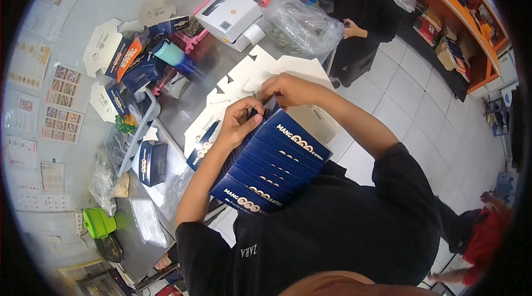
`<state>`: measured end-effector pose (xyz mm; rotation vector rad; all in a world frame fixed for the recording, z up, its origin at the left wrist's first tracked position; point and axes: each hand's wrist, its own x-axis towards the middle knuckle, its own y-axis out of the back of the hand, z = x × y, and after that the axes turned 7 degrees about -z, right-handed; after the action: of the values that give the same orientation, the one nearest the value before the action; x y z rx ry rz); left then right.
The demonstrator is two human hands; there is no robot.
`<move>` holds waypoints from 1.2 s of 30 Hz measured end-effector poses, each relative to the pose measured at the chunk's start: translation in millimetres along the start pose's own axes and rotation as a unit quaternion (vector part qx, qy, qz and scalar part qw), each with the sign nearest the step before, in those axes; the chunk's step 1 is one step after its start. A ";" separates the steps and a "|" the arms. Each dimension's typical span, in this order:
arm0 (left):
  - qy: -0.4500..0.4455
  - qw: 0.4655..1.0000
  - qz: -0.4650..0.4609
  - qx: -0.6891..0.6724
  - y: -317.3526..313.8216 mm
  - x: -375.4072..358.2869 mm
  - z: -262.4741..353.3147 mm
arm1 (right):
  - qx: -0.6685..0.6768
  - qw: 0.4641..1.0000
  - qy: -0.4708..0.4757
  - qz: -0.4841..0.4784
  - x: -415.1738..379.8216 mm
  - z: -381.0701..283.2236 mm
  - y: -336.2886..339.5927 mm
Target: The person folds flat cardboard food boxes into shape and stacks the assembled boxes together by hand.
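Observation:
A fanned stack of dark blue printed cardboard food boxes (271, 157), seemingly flat or part-folded, leans against my torso. At its upper edge, my left hand (241, 121) is closed in a pinch on the cardboard. Just beyond it my right hand (291, 91) has its fingers curled down onto the same edge; the fingertips are partly hidden. Unfolded cardboard blanks (249, 77), pale inner side up, lie on the table beneath and behind both hands.
A white label printer (230, 16) and a clear plastic bag (305, 24) stand at the back. Folded boxes (152, 163), a turquoise-blue tumbler (172, 55) and a grey basket (138, 135) are on the left. A person in black (354, 8) sits across; someone in red (485, 235) is at right.

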<state>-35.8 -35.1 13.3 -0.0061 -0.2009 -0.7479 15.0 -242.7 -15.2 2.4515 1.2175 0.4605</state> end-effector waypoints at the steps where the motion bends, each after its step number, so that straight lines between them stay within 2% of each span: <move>1: 0.004 1.000 0.002 -0.005 -0.7 -0.4 -0.3 | -0.005 1.000 0.010 -0.003 1.6 4.7 -1.6; 7: 0.007 1.000 0.006 -0.012 -2.8 -2.0 2.1 | 0.000 0.999 0.031 -0.007 2.8 5.8 0.1; 16: 0.016 1.000 0.000 -0.022 -3.3 -1.9 -0.4 | 0.072 0.997 -0.025 -0.027 4.0 7.4 -1.2; 19: 0.015 0.999 -0.010 -0.035 -3.1 0.6 -3.8 | 0.025 0.997 0.066 0.008 14.3 27.3 -13.1; 22: 0.019 0.999 -0.001 -0.046 -3.5 -0.2 -3.2 | 0.030 0.998 0.047 -0.016 9.8 29.6 -16.6; 25: 0.014 0.998 0.005 -0.057 -1.6 -4.3 -8.2 | 0.145 0.989 0.040 0.014 2.0 20.9 -31.3; 28: 0.002 0.998 0.000 -0.064 3.1 -4.6 -11.1 | 0.079 0.981 0.131 0.120 6.3 6.6 -46.4; 31: 0.008 0.996 -0.004 -0.085 1.4 -4.9 -9.7 | 0.256 0.965 0.065 -0.005 12.8 3.3 -56.2; 36: 0.004 0.997 -0.004 -0.082 0.0 -3.6 -6.8 | 0.178 0.977 0.116 0.026 19.6 6.8 -67.7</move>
<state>-37.2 -33.2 5.9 -0.1571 -0.1313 -0.7711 -17.4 -190.0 -49.6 2.7980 1.4390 0.6034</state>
